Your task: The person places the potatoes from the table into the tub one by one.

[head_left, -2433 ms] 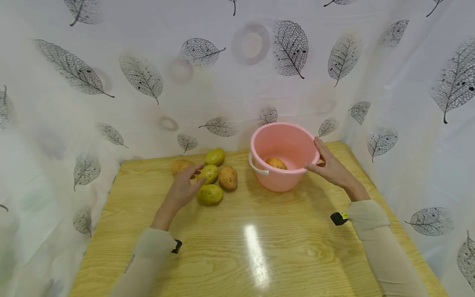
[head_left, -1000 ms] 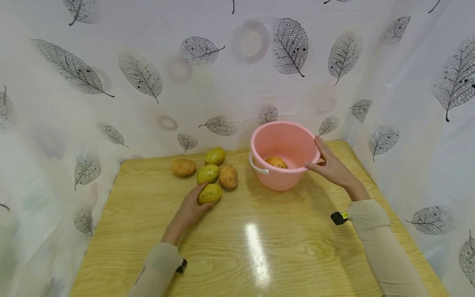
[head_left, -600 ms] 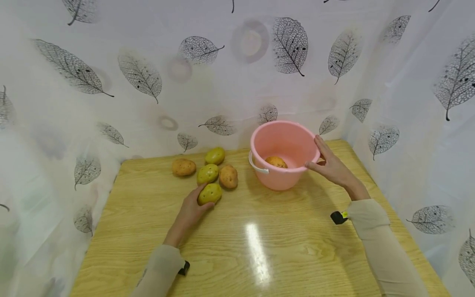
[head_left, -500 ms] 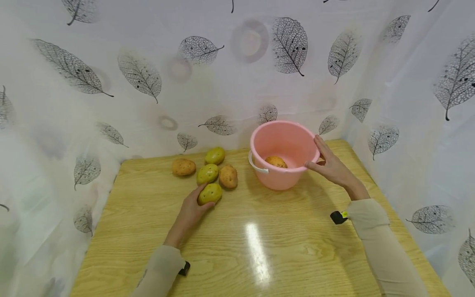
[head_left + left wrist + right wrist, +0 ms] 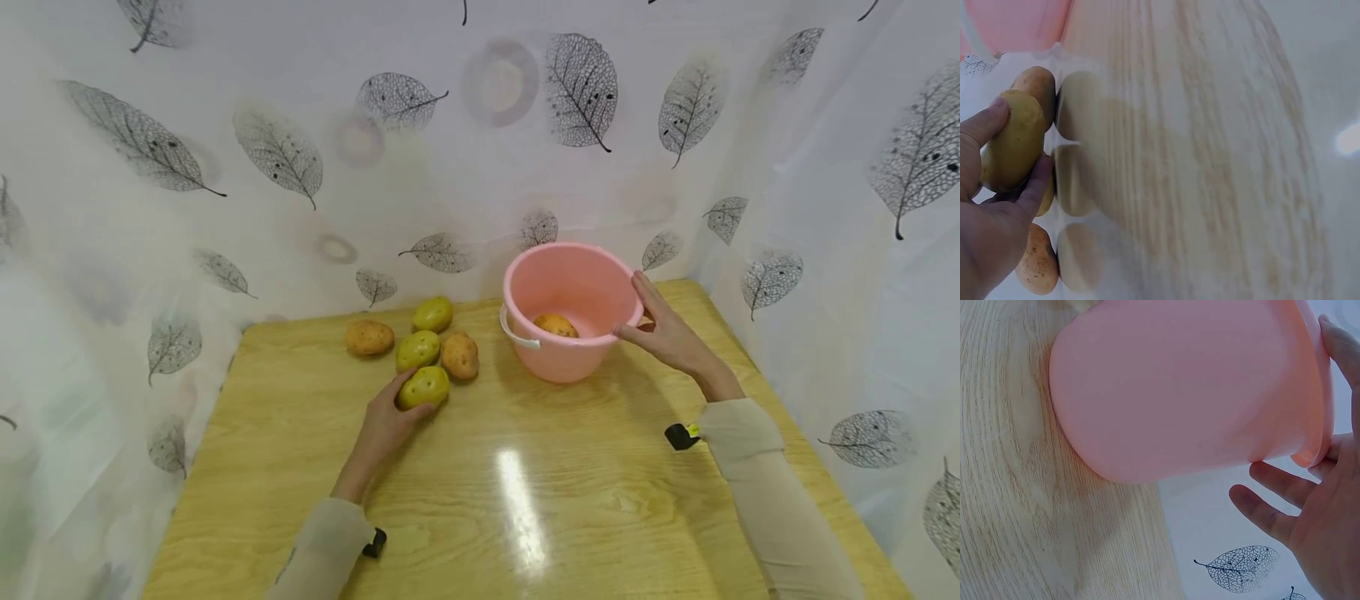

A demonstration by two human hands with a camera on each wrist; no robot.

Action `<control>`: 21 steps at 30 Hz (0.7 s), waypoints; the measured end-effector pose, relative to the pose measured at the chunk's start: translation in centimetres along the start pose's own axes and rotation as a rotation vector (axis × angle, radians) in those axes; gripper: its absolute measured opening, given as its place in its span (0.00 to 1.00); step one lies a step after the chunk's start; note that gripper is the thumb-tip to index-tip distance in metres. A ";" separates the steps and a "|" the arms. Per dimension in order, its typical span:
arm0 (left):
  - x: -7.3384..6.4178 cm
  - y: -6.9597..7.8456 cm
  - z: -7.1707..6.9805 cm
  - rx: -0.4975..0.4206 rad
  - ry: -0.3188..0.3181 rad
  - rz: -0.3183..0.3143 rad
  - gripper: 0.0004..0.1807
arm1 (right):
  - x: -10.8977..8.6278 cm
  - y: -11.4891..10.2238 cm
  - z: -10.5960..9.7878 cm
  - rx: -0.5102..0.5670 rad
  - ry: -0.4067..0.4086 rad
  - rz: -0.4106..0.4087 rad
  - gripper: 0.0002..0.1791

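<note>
My left hand (image 5: 384, 425) holds a yellow-green potato (image 5: 424, 387) between thumb and fingers, at the near end of a cluster. In the left wrist view, the thumb lies on one side of this potato (image 5: 1017, 140) and the fingers on the other. Whether it is off the table I cannot tell. On the right, a pink bucket (image 5: 558, 364) stands with a brown potato (image 5: 556, 325) inside. My right hand (image 5: 671, 335) rests against the bucket's right rim, fingers spread and fairly straight. The right wrist view shows its fingertips touching the bucket's outside (image 5: 1179, 394).
Behind the held potato lie two more yellow-green potatoes, a middle one (image 5: 417, 351) and a far one (image 5: 432, 314). Brown potatoes lie to their left (image 5: 370, 337) and right (image 5: 460, 356). A white handle (image 5: 517, 332) hangs on the bucket. A leaf-print curtain (image 5: 465, 183) surrounds the wooden table (image 5: 600, 483).
My left hand has come from above the middle potatoes down to the nearest yellow-green one and taken hold of it. The right hand and the bucket have stayed in place.
</note>
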State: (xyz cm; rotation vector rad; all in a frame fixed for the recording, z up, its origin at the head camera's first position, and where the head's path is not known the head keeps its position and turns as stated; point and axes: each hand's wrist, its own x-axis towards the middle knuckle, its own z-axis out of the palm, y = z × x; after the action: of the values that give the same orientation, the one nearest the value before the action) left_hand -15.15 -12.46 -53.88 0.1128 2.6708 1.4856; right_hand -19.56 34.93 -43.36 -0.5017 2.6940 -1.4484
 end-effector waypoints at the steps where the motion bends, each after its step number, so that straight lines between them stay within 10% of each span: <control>1: 0.0 0.2 -0.1 -0.002 0.004 0.002 0.42 | 0.0 0.0 0.0 -0.001 0.003 -0.001 0.53; 21: -0.3 5.7 -3.3 -0.053 0.052 0.036 0.42 | 0.2 0.1 0.0 0.001 0.004 0.009 0.53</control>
State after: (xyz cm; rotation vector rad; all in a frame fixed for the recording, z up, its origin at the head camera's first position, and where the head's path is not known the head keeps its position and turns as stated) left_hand -15.10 -12.32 -47.26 0.1213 2.6811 1.5906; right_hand -19.76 34.96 -43.44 -0.4861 2.6949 -1.4491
